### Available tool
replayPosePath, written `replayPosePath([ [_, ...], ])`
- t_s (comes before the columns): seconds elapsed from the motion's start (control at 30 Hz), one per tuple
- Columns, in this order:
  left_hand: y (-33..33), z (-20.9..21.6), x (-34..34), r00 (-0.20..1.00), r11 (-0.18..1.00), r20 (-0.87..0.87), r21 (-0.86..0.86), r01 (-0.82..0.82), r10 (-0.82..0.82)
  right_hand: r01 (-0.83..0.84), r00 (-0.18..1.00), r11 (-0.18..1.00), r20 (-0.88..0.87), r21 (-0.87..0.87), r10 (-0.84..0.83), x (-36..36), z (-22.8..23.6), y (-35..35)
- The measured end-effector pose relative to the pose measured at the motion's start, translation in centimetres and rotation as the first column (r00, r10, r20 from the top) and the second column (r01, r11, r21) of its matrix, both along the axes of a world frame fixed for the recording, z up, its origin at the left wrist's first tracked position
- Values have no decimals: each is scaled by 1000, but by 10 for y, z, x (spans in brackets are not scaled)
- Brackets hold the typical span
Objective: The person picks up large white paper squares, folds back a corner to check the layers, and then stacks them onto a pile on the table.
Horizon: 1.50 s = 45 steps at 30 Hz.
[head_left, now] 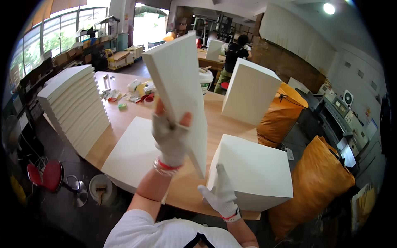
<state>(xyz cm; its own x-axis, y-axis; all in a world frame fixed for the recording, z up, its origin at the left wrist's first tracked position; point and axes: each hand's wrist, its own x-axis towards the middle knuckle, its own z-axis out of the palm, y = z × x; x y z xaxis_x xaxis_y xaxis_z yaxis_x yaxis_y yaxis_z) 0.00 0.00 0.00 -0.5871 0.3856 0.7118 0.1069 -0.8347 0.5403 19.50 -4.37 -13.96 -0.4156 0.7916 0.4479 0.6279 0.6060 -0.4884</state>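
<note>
My left hand (169,138), in a pale glove with bare fingertips, grips a thick white rectangular slab (178,78) that it holds up on edge, tilted, above the table. My right hand (223,196), also gloved, has its fingers stretched and thumb apart. It lies at the left side of a large white stack (254,167) on the table's near right; whether it presses on it I cannot tell. A flat white stack (134,149) lies left of my left forearm. Farther back on the right stands another white stack (250,93).
A tall layered white stack (74,109) stands on the wooden table's (215,108) left side. Tape rolls (149,100) and small items lie at the back near a white bucket (205,78). Orange sacks (312,186) stand right; a red stool (51,175) is left. A person (236,58) works beyond.
</note>
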Motion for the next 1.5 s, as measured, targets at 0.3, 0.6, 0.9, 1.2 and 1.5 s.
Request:
replayPosePath([
  [0.3,-15,18,50,531,747,-526,492,-447,664,-223,693,965,-718,-137,58,-108,-29,32],
  [0.6,-35,-93,-163,650,725,-621,-672,-152,-439,-687,524,447,-817,-573,-243,-157,-54,23],
  [0.9,-171,-197,-290,774,399,-596,-776,-488,-213,-337,933,882,-241,-329,266,-124,-69,-11],
  [1.2,-185,-226,-309,734,484,-679,-649,-587,-20,-299,951,932,14,-206,308,-133,-67,-28],
  [1.5,-181,-204,-313,942,438,-308,-871,-223,-133,-336,941,927,-89,-169,325,-135,-66,-25],
])
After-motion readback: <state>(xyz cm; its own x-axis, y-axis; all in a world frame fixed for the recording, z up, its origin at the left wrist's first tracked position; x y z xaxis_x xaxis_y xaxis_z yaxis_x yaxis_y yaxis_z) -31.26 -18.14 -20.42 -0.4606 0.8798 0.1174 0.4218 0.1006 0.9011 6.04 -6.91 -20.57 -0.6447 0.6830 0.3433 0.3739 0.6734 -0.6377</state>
